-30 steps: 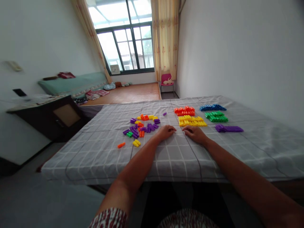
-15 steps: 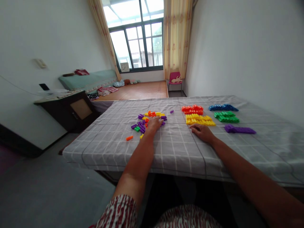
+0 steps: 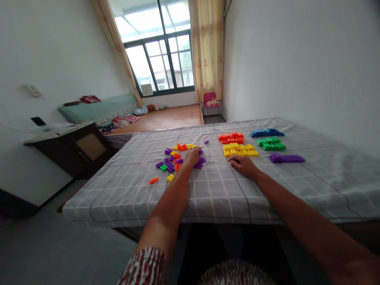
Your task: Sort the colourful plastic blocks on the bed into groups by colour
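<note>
My left hand [image 3: 192,156] reaches over a loose pile of small plastic pieces in mixed colours. Its fingers are stretched out and touch the pile's right part, beside yellow pieces [image 3: 190,146] and purple pieces [image 3: 200,163]. Orange pieces [image 3: 182,147] and a green piece [image 3: 163,168] lie left of it. My right hand [image 3: 242,164] rests on the cloth just below a neat row of yellow pieces [image 3: 240,150]. Its fingers are curled together, and what they hold, if anything, is hidden.
Sorted rows of red-orange [image 3: 230,137], blue [image 3: 266,133], green [image 3: 271,143] and purple pieces [image 3: 286,158] lie on the checked grey cloth [image 3: 118,194]. A single purple piece [image 3: 206,141] and an orange piece [image 3: 153,181] lie apart. A white wall [image 3: 297,63] stands at the right.
The camera view has shifted, so the scene sits further left. My left hand has moved slightly right across the pile, uncovering purple and orange pieces. My right hand stays beside the yellow row.
</note>
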Demonstrator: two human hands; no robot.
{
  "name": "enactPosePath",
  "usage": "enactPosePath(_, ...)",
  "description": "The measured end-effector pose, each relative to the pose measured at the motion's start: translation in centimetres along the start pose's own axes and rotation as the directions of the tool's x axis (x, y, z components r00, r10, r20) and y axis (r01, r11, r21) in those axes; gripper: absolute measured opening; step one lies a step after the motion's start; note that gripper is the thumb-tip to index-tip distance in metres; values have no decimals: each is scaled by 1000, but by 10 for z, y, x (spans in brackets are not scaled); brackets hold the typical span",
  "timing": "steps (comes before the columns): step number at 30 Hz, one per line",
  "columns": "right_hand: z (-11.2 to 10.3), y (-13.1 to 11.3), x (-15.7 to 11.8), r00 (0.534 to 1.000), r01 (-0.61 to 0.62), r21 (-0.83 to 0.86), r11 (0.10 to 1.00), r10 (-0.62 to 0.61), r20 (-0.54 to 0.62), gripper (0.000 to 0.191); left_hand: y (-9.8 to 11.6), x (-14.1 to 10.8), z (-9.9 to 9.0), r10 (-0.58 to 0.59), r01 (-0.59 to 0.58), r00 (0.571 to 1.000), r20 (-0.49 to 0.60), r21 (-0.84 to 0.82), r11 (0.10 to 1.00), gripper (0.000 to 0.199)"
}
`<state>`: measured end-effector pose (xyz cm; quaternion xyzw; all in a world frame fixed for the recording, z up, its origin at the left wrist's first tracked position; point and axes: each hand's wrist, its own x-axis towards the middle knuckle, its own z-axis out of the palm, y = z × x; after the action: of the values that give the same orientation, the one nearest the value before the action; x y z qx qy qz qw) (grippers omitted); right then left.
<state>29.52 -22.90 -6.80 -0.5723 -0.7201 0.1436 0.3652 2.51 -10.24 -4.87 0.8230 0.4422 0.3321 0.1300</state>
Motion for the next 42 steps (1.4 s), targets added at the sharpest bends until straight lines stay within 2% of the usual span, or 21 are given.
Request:
enactPosePath(2, 0, -1, 0, 1000, -1, 11, 1000, 1, 1, 26, 0, 3, 2, 9, -9, 999, 48, 4, 1000, 27)
enactPosePath(6, 0, -1, 0, 1000, 14, 21, 1000, -14, 2, 25, 0, 2, -4, -27, 21, 998, 61, 96, 995, 24)
enactPosePath(9, 0, -2, 0, 1000, 24, 12, 1000, -24, 9, 24, 2, -2, -9, -11, -1, 996, 89, 140, 990, 29)
enactPosePath(11, 1, -3, -1, 1000, 31, 12, 999, -31, 6, 23, 7, -4, -8, 36, -41, 997, 71, 75, 996, 37)
enactPosePath(14, 3, -5, -1, 998, 48, 26, 999, -46, -52, 26, 23, -7, 0, 132, -123, 990, 43, -162, 979, 44)
enactPosePath(17, 4, -9, -1, 988, 78, 47, 996, -71, -135, 37, 45, -15, 13, 266, -209, 957, 117, -358, 910, 46)
enactPosePath(20, 4, -10, -1, 993, 100, 88, 991, -94, -69, 46, 62, -25, 26, 364, -253, 911, 193, -435, 864, 44)
enactPosePath(23, 2, -10, 0, 994, 96, 127, 987, -102, 47, 45, 67, -32, 35, 345, -223, 916, 206, -454, 863, 39)
enactPosePath(28, 0, -11, 0, 984, 81, 198, 977, -109, 138, 47, 67, -36, 40, 265, -134, 939, 220, -475, 870, 35)
enactPosePath(30, 2, -14, 0, 982, 77, 214, 974, -111, 155, 47, 69, -37, 40, 275, -121, 928, 250, -496, 860, 39)
enactPosePath(33, 1, -19, -1, 989, 64, 208, 976, -90, 115, 44, 69, -39, 39, 327, -138, 903, 277, -534, 834, 51)
enactPosePath(35, -10, -19, -2, 997, 48, 199, 979, -59, 49, 42, 67, -39, 38, 336, -153, 903, 266, -531, 833, 54)
enactPosePath(37, -34, -11, -6, 999, 32, 189, 981, -25, -40, 41, 61, -37, 38, 332, -173, 909, 254, -495, 852, 52)
enactPosePath(40, -94, 14, -18, 974, -54, 142, 988, 83, -212, 37, 55, -34, 37, 340, -212, 910, 238, -436, 875, 44)
enactPosePath(42, -138, 35, -31, 929, -194, 51, 980, 200, -311, 34, 53, -31, 35, 350, -235, 907, 233, -409, 882, 39)
